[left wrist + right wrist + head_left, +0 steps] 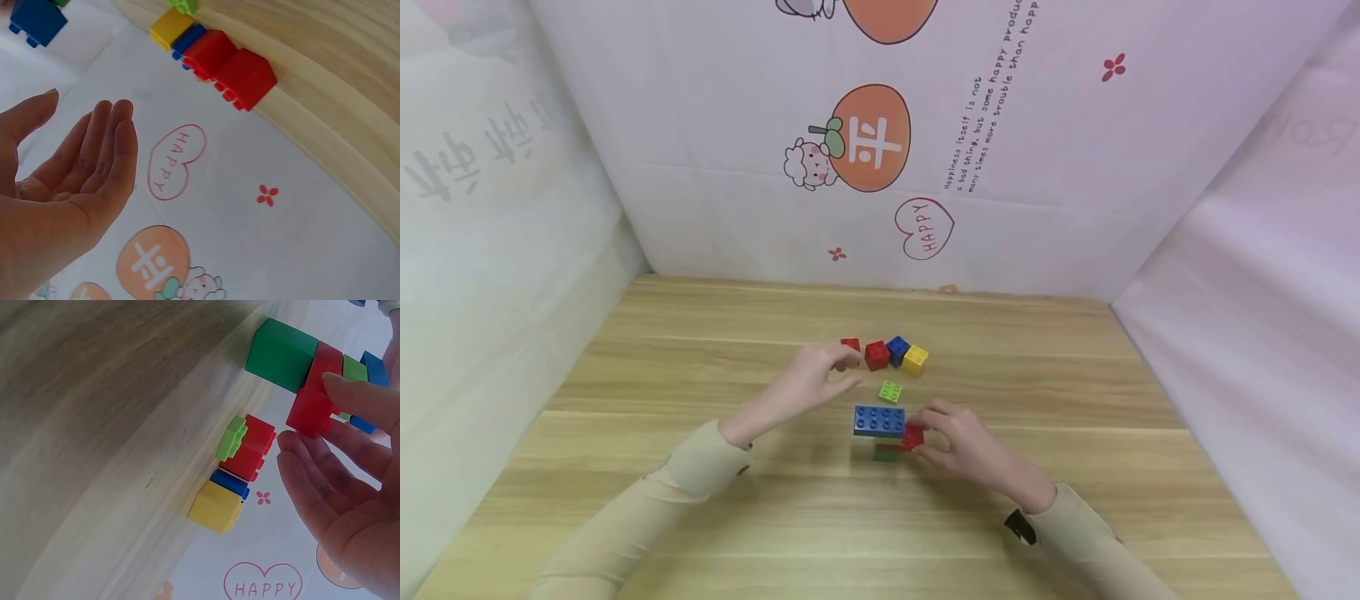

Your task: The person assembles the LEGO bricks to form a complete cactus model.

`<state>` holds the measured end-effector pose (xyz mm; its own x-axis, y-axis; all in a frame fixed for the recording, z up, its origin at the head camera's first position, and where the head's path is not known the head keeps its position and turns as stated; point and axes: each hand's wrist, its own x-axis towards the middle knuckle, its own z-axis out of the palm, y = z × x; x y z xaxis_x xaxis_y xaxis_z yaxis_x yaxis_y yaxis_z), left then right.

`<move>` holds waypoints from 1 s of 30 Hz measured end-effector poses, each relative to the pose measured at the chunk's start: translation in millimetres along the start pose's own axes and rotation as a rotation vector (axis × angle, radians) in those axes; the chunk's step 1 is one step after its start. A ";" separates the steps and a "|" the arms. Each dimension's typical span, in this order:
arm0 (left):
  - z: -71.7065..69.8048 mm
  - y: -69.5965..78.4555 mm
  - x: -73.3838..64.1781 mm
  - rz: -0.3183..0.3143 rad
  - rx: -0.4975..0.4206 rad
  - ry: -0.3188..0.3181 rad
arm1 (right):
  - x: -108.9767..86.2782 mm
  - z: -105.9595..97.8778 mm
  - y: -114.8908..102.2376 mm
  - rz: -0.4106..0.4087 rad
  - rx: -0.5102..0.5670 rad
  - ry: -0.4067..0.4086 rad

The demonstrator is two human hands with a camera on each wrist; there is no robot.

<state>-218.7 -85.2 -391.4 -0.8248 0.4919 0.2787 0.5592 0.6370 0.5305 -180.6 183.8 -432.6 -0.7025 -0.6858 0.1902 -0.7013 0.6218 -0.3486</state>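
A small stack stands on the table, with a green block [284, 353] at the bottom, a red brick [309, 400] above it, a thin light green brick [354, 369] over that, and a blue eight-stud brick [879, 421] on top. The red brick juts out to the right, where my right hand [962, 442] pinches its end between thumb and fingers. To the left of the stack, my left hand [808, 383] hovers empty, palm turned inward and fingers loosely bent. In the head view it partly covers a loose red brick [851, 343].
Behind the stack lie another red brick [877, 356], a dark blue brick [897, 350] and a yellow brick [915, 360] side by side. A flat light green brick [891, 392] lies nearer the stack. Printed white cloth [737, 208] walls the wooden table [700, 517] at back and sides.
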 end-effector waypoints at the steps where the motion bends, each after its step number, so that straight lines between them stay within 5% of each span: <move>1: 0.4 -3.2 1.4 -0.003 -0.006 -0.002 | 0.0 0.0 0.1 0.000 0.001 -0.001; 20: 7.2 -55.4 25.6 -0.226 -0.070 -0.052 | 0.5 -1.4 -0.6 -0.004 -0.010 -0.003; 30: 18.7 -68.7 35.7 -0.222 -0.020 -0.090 | 0.4 -1.4 -0.5 -0.003 -0.012 -0.011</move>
<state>-285.0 -100.3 -432.9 -0.9159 0.3930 0.0815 0.3628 0.7238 0.5869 -180.7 183.8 -431.1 -0.6992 -0.6917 0.1806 -0.7047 0.6244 -0.3369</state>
